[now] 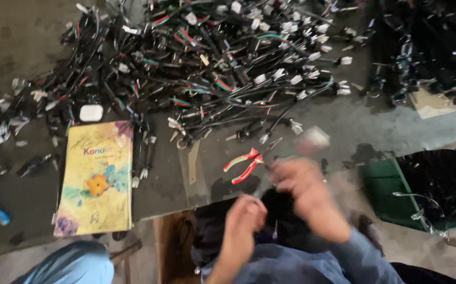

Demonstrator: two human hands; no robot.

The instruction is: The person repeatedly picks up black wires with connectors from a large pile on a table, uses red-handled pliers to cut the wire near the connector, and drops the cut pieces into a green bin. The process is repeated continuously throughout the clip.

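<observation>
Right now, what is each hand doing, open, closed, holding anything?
Left hand: curled closed above dark cables; what it holds cannot be told.
Right hand: blurred; closed or open cannot be told.

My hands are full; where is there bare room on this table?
Bare patches: right of the red pliers toward the green bin, and the far left corner beyond the cable pile. Crowded around the yellow book.

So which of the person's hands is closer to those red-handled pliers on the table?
The right hand, though only by a little. It sits just right of the red-handled pliers, slightly below them. The left hand is farther, straight below the pliers near the table's edge.
</observation>
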